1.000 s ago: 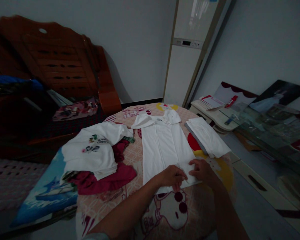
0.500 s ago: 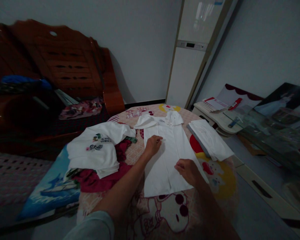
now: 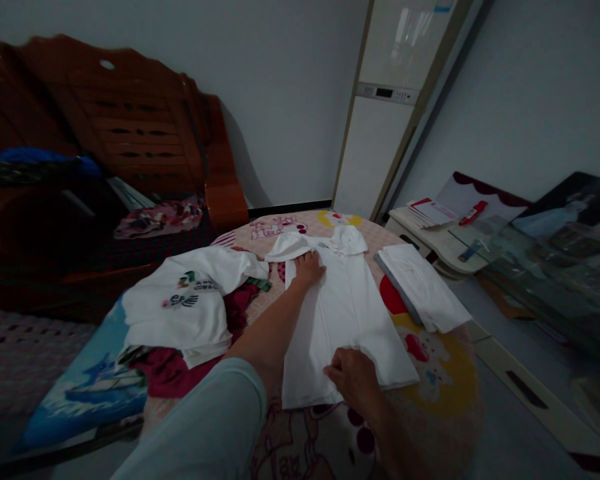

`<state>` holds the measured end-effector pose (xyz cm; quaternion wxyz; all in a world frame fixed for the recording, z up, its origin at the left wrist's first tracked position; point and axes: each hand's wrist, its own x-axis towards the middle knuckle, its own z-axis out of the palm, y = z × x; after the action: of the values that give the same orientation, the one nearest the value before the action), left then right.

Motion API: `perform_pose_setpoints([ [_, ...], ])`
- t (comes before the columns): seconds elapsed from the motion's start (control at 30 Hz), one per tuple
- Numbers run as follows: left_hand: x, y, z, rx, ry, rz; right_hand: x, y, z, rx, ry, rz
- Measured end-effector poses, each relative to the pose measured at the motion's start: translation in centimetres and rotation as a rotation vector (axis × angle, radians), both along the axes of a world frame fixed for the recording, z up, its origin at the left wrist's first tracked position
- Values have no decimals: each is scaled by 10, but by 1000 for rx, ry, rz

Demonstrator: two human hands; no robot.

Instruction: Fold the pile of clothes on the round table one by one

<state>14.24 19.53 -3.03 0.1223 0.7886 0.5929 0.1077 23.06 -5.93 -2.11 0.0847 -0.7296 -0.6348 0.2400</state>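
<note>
A white short-sleeved shirt [image 3: 337, 313] lies spread on the table, collar end away from me, its sleeves folded inward at the top. My left hand [image 3: 309, 269] rests flat on its upper left part, just below the folded sleeve, fingers stretched out. Over the lower hem is my right hand [image 3: 353, 373], its fingers curled in and closed; whether cloth is pinched in them is hidden. Left of the shirt sits a heap with a printed white top [image 3: 180, 300] over dark red cloth [image 3: 165, 370]. To the right lies a folded white garment [image 3: 423, 283] on a grey one.
A patterned cloth covers the round table [image 3: 443, 393]. A wooden bench [image 3: 130, 127] stands behind on the left, with a blue picture cushion [image 3: 90, 387] nearer me. At right is a low cabinet [image 3: 510, 387] with a glass top. A tall white unit [image 3: 370, 140] stands by the wall.
My left hand has moved away from me towards the collar and flattened onto the shirt. My right hand has come nearer me, down to the hem. The view has shifted slightly.
</note>
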Motion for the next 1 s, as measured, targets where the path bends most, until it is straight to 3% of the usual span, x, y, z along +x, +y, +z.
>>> perform_pose_setpoints([
  [0.17,7,-1,-4,67,27,54,-1,1,4,24,77,-10],
  [0.3,10,-1,-7,162,18,24,0,0,2,62,112,-25],
  [0.5,10,5,-21,155,3,-30,0,-1,-4,141,179,-39],
  [0.63,4,11,-28,180,19,-112,-1,0,-7,155,202,-36],
  [0.77,-6,14,-23,190,12,-246,-1,1,-4,118,246,-35],
  [0.87,-19,5,-21,197,-20,-280,1,-1,-1,74,236,-30],
  [1.0,-44,-23,-30,253,11,-179,3,-2,2,42,181,-8],
])
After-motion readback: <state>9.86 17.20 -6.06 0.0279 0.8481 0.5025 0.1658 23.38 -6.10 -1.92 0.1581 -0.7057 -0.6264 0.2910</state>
